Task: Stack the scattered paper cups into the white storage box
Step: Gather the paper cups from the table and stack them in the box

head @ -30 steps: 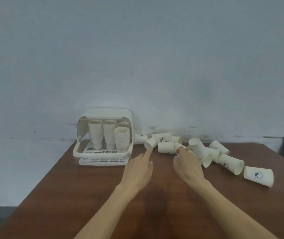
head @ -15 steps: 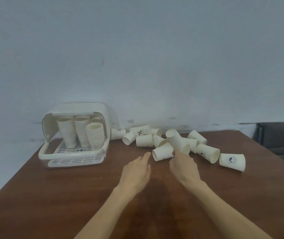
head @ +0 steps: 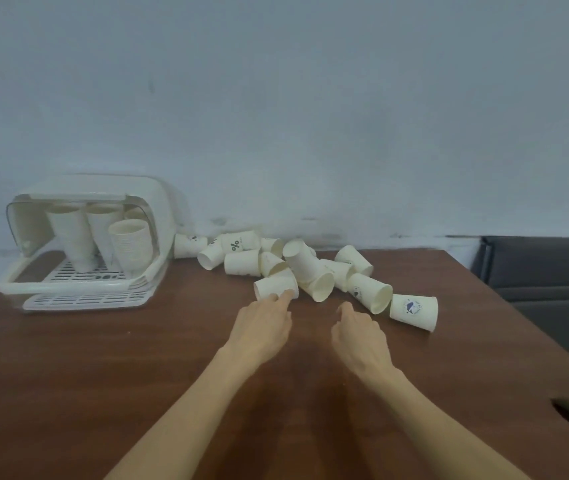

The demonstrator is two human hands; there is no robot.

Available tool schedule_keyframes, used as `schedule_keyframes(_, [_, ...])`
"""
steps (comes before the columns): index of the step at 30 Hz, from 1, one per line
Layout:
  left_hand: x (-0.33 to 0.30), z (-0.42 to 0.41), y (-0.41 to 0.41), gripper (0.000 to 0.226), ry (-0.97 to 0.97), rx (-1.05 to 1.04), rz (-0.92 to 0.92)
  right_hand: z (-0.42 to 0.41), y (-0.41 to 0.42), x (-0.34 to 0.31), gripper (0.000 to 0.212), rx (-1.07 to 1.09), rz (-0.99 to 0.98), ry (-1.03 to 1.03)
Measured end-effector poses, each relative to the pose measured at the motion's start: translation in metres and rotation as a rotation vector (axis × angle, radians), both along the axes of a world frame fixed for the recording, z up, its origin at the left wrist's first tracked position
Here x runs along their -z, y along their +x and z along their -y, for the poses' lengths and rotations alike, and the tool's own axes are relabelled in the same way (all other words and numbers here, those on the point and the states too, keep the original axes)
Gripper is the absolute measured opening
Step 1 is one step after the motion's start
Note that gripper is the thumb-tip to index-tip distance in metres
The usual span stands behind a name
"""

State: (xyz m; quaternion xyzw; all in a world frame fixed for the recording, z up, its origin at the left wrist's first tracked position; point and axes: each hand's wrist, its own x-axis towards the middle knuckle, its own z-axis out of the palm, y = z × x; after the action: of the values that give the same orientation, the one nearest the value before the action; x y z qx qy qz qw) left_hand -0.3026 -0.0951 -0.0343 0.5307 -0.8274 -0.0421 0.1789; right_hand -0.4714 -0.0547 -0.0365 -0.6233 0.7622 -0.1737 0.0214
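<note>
4 cup stacks [head: 130, 244] in white storage box [head: 79, 293]; approx 13 loose. left hand [head: 261, 327] fingertips touch nearest paper cup [head: 275, 287], no grasp; right hand [head: 360, 332] loose, holds nothing.

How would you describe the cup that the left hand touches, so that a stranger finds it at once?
On the brown table, right of the white storage box, lies a heap of paper cups. The cup is at the heap's near left edge, on its side, with the left hand fingertips on it. No other cup is touched.

Loose paper cups [head: 241, 262] – about fourteen; cup stacks [head: 131, 244] in storage box [head: 79, 292] – four.
</note>
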Motion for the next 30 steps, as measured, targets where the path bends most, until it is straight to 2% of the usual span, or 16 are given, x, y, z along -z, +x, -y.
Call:
schedule_keyframes(7, [0.020,-0.010,-0.057,0.042,0.046,0.006,-0.025,-0.015,-0.071,0.018,0.018,0.160,-0.008,-0.014])
schedule_keyframes(14, [0.031,-0.020,-0.104,0.041,0.055,-0.023,-0.020,-0.008,-0.143,0.021,0.040,0.366,0.146,-0.014])
schedule_keyframes(16, [0.032,-0.023,-0.114,0.041,0.051,-0.036,-0.024,-0.002,-0.155,0.020,0.042,0.386,0.236,0.015])
schedule_keyframes(21, [0.033,-0.029,-0.125,0.042,0.050,-0.077,-0.023,0.030,-0.176,0.028,0.031,0.428,0.553,0.065])
schedule_keyframes(24, [0.032,-0.030,-0.125,0.042,0.047,-0.101,-0.011,0.035,-0.181,0.024,0.025,0.408,0.645,0.077])
schedule_keyframes(27, [0.030,-0.027,-0.122,0.042,0.036,-0.124,0.010,0.038,-0.179,0.019,0.023,0.398,0.638,0.045])
schedule_keyframes(30, [0.027,-0.020,-0.121,0.042,0.032,-0.146,0.040,0.040,-0.177,0.017,0.023,0.360,0.489,0.046])
